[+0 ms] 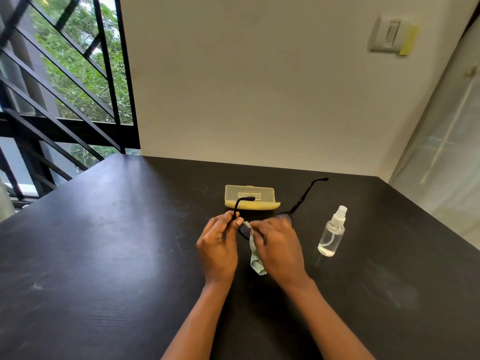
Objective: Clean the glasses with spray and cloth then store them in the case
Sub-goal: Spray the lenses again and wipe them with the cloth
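Presumably light, fragile: I kept glasses (291,213) mid-table, before case (250,201). Left hand (218,245) pinched frame corner at hinge; right hand (279,245) closed on soft cloth (255,253), rubbing lens. Spray bottle (332,232) toward right edge.

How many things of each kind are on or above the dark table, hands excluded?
Black-framed glasses: 1
Pale green cleaning cloth: 1
Clear plastic spray bottle: 1
Translucent yellow glasses case: 1
Total: 4
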{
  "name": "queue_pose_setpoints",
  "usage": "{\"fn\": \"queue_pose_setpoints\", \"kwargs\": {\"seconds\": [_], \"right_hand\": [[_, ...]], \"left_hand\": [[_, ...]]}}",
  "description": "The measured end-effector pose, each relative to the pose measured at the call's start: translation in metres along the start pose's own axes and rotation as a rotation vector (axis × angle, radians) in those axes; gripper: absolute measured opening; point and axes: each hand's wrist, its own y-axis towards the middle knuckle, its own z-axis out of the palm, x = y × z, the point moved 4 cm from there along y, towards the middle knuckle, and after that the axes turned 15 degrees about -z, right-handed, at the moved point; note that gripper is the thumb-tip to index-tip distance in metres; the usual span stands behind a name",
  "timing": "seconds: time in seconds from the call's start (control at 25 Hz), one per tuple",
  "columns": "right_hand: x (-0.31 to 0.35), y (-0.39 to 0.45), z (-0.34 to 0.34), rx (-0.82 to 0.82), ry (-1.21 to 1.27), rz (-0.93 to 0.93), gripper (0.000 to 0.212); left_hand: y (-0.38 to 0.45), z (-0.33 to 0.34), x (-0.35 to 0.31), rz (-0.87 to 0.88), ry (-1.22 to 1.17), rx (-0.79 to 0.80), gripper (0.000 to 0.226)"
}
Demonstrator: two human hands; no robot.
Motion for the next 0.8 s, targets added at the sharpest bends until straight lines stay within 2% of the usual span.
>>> {"fn": "queue_pose_setpoints", "kwargs": {"seconds": [0.12,0.24,0.36,0.48,0.52,0.6,0.68,0.8], "right_hand": [[-0.001,-0.007,0.005,-0.075,-0.111,0.012,0.015],[-0.005,-0.008,0.0,-0.213,-0.041,0.15,0.016],[-0.008,-0.004,-0.002,-0.292,0.006,0.198,0.018],[-0.006,0.001,0.006,-0.176,0.048,0.157,0.011],[-0.005,0.001,0.01,-0.085,0.055,0.15,0.018],[-0.003,-0.005,0.014,0.03,-0.091,0.07,0.033],[-0.003,-0.01,0.012,0.05,-0.26,-0.008,0.038],[-0.007,-0.015,0.009,0.029,-0.372,0.029,0.06]], "left_hand": [[-0.001,0.001,-0.001,0.028,0.009,0.007,0.038],[-0.001,0.002,-0.002,0.046,0.009,0.002,0.037],[-0.002,0.003,-0.001,0.058,0.014,0.009,0.036],[-0.001,0.003,0.001,0.054,0.02,0.023,0.037],[-0.001,0.003,0.001,0.049,0.021,0.029,0.037],[-0.001,0.003,0.001,0.034,0.017,0.024,0.037],[-0.001,0.003,0.0,0.035,0.013,0.018,0.037],[-0.001,0.003,-0.002,0.041,0.003,0.02,0.036]]}}
